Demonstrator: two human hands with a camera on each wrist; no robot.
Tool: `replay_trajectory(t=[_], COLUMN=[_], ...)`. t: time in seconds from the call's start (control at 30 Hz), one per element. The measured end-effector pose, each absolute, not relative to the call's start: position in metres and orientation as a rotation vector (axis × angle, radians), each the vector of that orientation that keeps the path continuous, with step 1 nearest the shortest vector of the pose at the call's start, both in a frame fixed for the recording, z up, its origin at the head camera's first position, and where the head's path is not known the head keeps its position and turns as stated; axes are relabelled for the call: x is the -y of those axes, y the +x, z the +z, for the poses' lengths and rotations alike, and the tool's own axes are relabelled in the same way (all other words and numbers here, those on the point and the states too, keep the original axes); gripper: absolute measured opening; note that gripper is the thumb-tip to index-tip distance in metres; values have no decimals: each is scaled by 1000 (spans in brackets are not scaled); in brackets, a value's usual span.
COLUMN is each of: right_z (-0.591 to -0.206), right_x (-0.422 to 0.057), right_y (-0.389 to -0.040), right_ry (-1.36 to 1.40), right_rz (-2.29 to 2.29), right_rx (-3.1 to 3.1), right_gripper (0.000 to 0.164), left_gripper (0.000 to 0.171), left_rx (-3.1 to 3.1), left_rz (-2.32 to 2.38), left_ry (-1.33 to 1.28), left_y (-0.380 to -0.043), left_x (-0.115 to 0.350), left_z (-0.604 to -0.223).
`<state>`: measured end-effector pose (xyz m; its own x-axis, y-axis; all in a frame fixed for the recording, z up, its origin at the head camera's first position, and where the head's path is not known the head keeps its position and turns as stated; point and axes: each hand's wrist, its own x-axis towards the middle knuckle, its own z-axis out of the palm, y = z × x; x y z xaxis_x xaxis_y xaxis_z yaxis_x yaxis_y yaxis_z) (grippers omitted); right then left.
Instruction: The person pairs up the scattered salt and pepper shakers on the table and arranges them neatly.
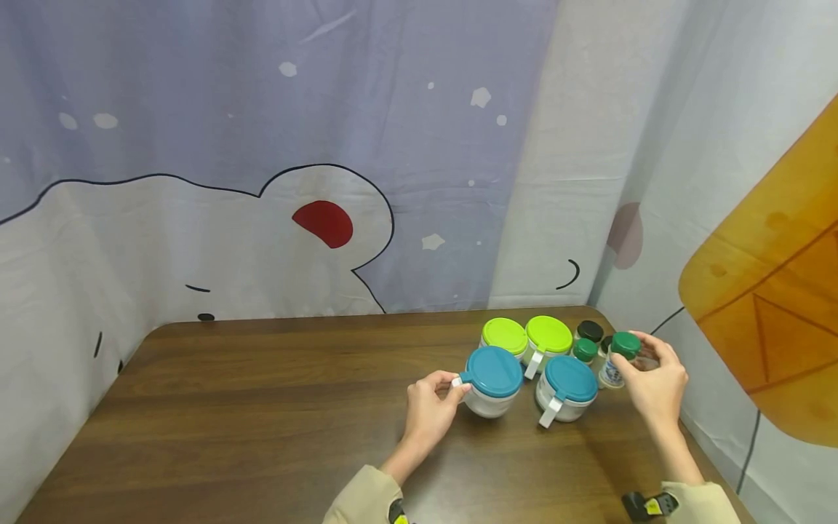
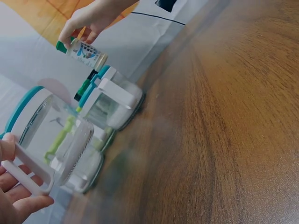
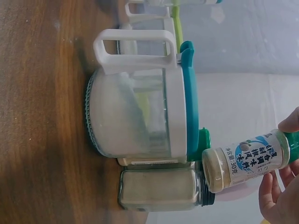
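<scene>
My left hand (image 1: 428, 415) grips the white handle of a clear seasoning jar (image 1: 492, 382) with a blue lid. In the left wrist view this jar hangs raised over the table, its handle (image 2: 30, 175) between thumb and fingers. My right hand (image 1: 657, 386) pinches a small spice bottle (image 3: 247, 158) near its green cap; the bottle has a blue and white label and pale powder inside. It is held up beside a second blue-lidded jar (image 1: 567, 389), which stands on the table. That jar's white handle (image 3: 135, 49) faces the near side.
Behind are two lime-lidded jars (image 1: 504, 336) (image 1: 548, 335), the left one partly hidden by the held jar. Small bottles with black caps (image 1: 590, 331) and a green cap (image 1: 585, 350) stand at the back right of the brown wooden table (image 1: 262, 422). Printed curtains (image 1: 425, 145) hang behind it.
</scene>
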<state>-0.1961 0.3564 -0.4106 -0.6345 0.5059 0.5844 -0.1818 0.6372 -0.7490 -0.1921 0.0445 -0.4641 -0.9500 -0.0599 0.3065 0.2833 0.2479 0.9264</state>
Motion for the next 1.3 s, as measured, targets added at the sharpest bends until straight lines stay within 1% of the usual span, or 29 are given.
replay_trajectory(t=[0.4, 0.87, 1.03, 1.3], right_z=[-401, -393, -396, -397], right_x=[-346, -320, -318, -306], right_y=[-197, -198, -202, -206], right_ry=[-214, -176, -178, -91], right_rz=[1042, 1107, 1114, 1148], right_rx=[2021, 2051, 2071, 2054], right_gripper=[38, 39, 41, 42], left_gripper=[18, 18, 18, 17], left_rx=[2251, 2244, 2248, 2235], left_rz=[-1770, -1778, -1744, -1757], left_ry=[-174, -151, -141, -122], left_y=[-191, -191, -190, -192], left_x=[-37, -28, -25, -20], left_z=[-461, -461, -459, -458])
